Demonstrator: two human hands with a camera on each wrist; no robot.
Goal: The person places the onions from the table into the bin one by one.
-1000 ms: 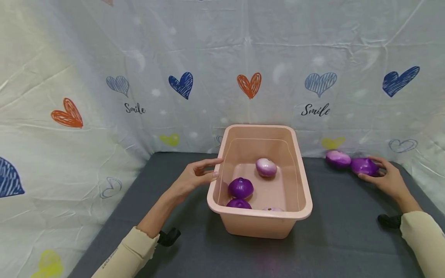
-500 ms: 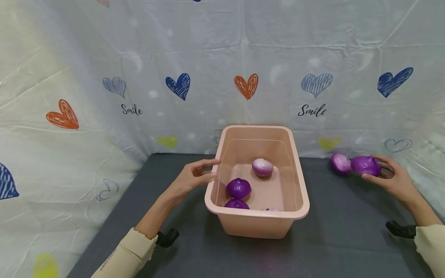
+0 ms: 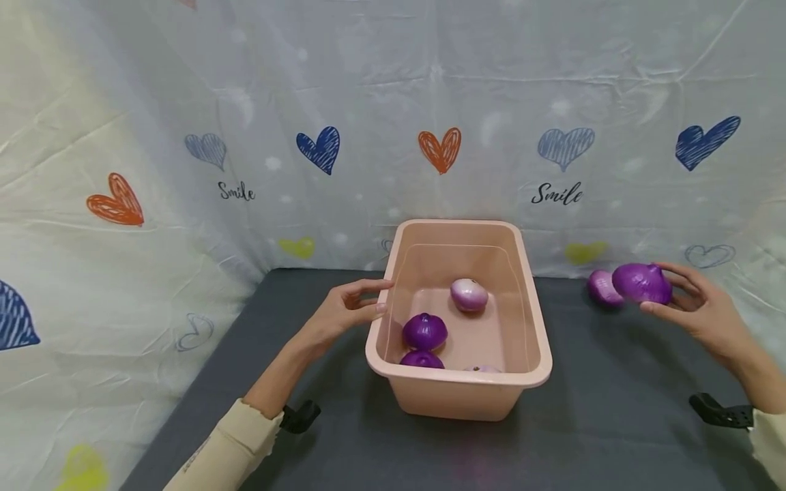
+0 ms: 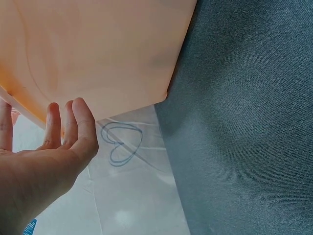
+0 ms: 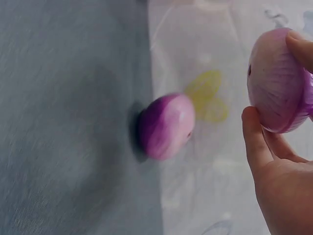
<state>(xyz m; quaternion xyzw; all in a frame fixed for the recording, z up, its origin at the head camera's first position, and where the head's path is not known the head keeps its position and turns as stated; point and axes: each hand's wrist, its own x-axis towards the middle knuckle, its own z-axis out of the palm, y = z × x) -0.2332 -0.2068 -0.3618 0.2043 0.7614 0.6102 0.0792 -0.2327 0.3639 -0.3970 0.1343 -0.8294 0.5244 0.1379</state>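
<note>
Right hand [image 3: 696,310] curled around a purple onion [image 3: 641,283], pinched between thumb and fingertips, lifted off the dark table [image 3: 614,409] at 3 o'clock from the pink tub [image 3: 534,372]. Just at its 9 o'clock, a second onion [image 3: 603,287] lying against the heart-print backdrop [image 3: 393,102], possibly touching it. Left hand [image 3: 340,315] relaxed, fingers nearly straight, resting at the tub's left rim. Inside the tub, one pale onion [image 3: 469,294] and dark ones [image 3: 424,331] toward 6 o'clock.

Head overlooks tub [image 3: 457,232]; wrist views close, perhaps blurred
</note>
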